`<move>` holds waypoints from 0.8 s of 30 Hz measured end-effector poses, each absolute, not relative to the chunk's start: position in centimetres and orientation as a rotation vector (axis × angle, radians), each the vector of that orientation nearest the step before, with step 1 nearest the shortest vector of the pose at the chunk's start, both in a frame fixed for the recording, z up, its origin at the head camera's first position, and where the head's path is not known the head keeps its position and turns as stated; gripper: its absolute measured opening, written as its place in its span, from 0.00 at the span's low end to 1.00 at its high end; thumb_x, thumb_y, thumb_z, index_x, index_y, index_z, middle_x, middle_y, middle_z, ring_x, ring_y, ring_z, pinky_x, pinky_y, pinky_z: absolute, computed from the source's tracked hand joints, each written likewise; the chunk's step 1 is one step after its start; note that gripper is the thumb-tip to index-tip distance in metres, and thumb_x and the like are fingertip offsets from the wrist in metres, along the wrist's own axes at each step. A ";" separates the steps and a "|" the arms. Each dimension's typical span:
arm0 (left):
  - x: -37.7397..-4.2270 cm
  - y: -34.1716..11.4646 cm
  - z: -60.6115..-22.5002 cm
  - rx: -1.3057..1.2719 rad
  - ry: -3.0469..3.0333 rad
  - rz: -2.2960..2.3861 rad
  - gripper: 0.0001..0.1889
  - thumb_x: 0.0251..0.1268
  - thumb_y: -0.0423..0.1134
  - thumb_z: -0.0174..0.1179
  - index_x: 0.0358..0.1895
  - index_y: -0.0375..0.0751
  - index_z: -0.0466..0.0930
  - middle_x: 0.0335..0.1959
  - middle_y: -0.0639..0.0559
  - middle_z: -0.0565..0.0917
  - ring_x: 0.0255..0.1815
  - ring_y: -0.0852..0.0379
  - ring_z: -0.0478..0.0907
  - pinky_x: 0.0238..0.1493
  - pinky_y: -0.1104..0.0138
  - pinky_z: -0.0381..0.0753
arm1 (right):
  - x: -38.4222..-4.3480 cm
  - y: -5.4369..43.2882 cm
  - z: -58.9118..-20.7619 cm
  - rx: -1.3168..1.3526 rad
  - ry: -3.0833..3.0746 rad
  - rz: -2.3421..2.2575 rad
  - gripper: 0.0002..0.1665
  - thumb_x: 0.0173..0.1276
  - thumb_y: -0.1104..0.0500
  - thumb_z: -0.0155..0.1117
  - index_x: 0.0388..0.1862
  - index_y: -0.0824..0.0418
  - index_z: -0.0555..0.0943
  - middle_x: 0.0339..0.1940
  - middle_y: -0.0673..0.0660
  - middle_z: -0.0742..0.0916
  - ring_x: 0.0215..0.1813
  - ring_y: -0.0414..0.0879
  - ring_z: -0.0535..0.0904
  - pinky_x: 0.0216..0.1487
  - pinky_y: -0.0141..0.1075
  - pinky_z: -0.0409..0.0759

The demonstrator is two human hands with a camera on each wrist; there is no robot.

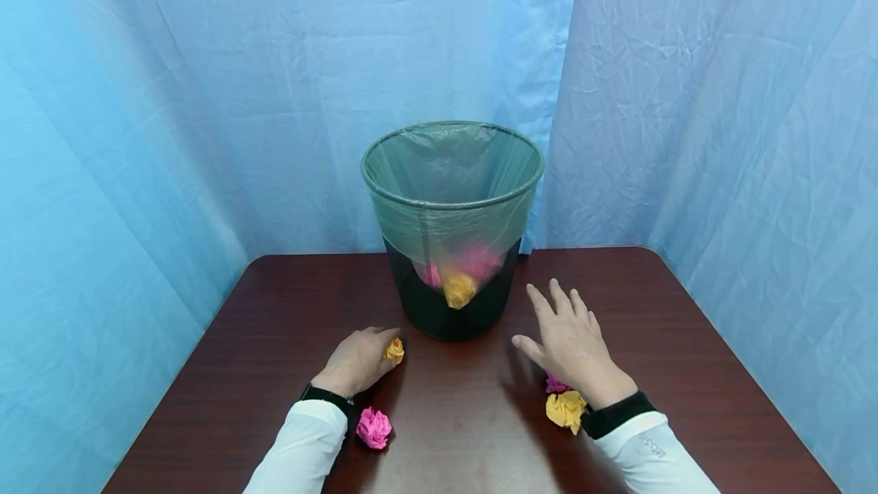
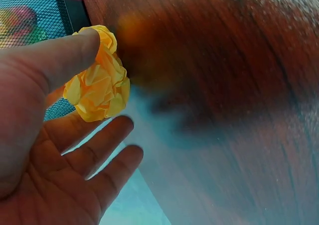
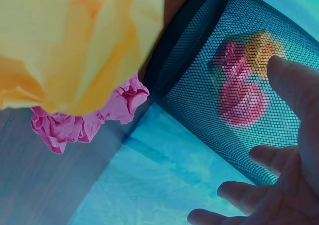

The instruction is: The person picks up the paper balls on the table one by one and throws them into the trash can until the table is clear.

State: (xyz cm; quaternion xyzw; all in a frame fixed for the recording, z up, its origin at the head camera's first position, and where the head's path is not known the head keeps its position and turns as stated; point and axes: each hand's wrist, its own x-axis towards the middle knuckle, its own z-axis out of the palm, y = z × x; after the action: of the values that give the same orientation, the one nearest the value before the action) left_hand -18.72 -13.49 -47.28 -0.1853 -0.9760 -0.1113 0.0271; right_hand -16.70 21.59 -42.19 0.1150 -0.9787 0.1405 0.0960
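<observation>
Between thumb and fingers my left hand pinches a yellow crumpled paper ball, low over the table to the left of the bin. A pink crumpled paper ball lies beside the left wrist. My right hand is spread with nothing in it, right of the bin. Under and beside the right wrist lie a yellow paper ball and a pink one, the pink partly hidden. A black mesh wastebasket with a translucent liner stands upright, and pink and yellow paper balls show through its mesh.
The dark brown wooden table has rounded far corners. Light blue curtains hang behind it and on both sides. The wastebasket stands near the table's far edge, in the middle.
</observation>
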 end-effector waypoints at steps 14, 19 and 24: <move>-18.6 -13.7 -47.3 -0.593 -2.981 -0.339 0.24 0.64 0.42 0.74 0.62 0.44 0.82 0.55 0.46 0.87 0.53 0.48 0.84 0.60 0.51 0.84 | -16.6 21.6 -42.6 0.342 -2.912 0.417 0.52 0.68 0.41 0.73 0.83 0.59 0.62 0.82 0.75 0.63 0.78 0.81 0.57 0.70 0.77 0.60; -18.6 -13.8 -47.0 -0.583 -2.982 -0.333 0.23 0.64 0.42 0.74 0.61 0.43 0.84 0.53 0.47 0.88 0.51 0.49 0.84 0.59 0.52 0.85 | -16.6 21.6 -42.6 0.342 -2.916 0.421 0.52 0.69 0.41 0.72 0.83 0.59 0.62 0.82 0.75 0.62 0.78 0.80 0.56 0.71 0.77 0.59; -18.5 -13.9 -46.7 -0.571 -2.987 -0.320 0.24 0.65 0.43 0.74 0.62 0.42 0.84 0.54 0.46 0.88 0.52 0.48 0.85 0.59 0.52 0.85 | -16.6 21.5 -42.6 0.346 -2.915 0.415 0.52 0.68 0.41 0.73 0.83 0.59 0.62 0.82 0.75 0.63 0.78 0.81 0.57 0.71 0.77 0.60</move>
State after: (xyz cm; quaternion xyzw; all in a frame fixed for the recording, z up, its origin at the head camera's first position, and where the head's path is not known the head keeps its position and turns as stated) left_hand -18.47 -13.95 -46.75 -0.1867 -0.9759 -0.1046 0.0420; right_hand -16.57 21.52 -42.64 0.1164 -0.9794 0.1393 0.0882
